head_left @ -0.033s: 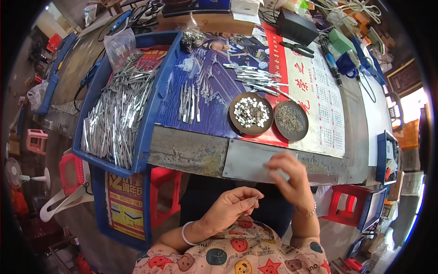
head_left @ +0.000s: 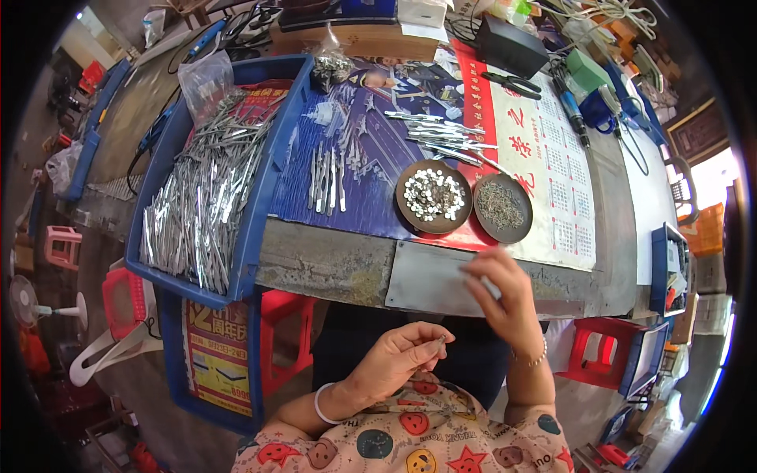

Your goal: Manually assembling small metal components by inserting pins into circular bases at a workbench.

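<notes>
At lower centre, the left hand pinches a tiny item, unidentifiable. Right of centre, the disc dish and dish of fine bits lie above the nearer right hand, its fingers parted.

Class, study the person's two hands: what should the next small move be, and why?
Perhaps reach the right hand forward to the round brown dish of thin dark pieces. Its fingers look parted from the thumb, with nothing visible between, and appear just short of that dish, while the left hand is in a pinch, seemingly on something too small to identify.
</notes>
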`<state>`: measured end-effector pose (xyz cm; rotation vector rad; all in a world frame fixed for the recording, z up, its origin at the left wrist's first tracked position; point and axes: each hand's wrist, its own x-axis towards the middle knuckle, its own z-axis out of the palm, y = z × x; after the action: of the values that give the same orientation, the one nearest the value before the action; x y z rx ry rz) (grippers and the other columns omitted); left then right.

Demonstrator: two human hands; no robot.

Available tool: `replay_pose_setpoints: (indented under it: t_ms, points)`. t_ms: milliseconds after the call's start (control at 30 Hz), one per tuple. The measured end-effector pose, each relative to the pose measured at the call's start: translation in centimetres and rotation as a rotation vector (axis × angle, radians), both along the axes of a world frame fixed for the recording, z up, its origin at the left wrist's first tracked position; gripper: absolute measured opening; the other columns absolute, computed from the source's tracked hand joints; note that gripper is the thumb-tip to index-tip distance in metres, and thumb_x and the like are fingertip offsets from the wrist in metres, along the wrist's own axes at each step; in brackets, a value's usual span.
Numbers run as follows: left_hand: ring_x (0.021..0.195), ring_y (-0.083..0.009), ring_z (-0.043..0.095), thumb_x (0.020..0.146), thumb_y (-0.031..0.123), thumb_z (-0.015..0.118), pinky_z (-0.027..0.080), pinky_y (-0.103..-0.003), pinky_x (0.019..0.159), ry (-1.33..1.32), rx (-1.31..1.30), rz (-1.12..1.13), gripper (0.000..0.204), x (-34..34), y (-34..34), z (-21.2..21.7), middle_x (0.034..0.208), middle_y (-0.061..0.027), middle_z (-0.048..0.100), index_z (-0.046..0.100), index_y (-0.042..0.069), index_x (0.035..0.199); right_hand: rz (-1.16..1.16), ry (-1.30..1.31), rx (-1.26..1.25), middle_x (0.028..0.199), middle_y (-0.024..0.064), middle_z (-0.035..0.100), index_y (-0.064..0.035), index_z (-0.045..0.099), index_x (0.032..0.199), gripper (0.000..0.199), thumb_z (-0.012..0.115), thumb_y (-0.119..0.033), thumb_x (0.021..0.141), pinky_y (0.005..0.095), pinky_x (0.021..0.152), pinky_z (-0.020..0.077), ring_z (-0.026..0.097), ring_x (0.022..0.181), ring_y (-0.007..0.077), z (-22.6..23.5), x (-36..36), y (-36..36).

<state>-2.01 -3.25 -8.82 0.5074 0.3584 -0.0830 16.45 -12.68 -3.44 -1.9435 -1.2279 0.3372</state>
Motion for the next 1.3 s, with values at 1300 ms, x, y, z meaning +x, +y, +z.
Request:
replay_pose_setpoints:
  t_ms: [1300]
  points:
    - [0.065,-0.0035,0.044,0.096,0.006,0.049,0.037,-0.016,0.057,-0.075,0.497,0.26,0.017,1.9,-0.7,-0.5,0.084,0.001,0.052,0.053,0.002,0.113,-0.062,0.583,0.228,0.083,0.0081,0.063,0.0023,0.061,0.086,0.016,0.061,0.013,0.075,0.0248,0.072,0.0468,0.06,0.08,0.0152,-3.0,-4.9,-2.8]
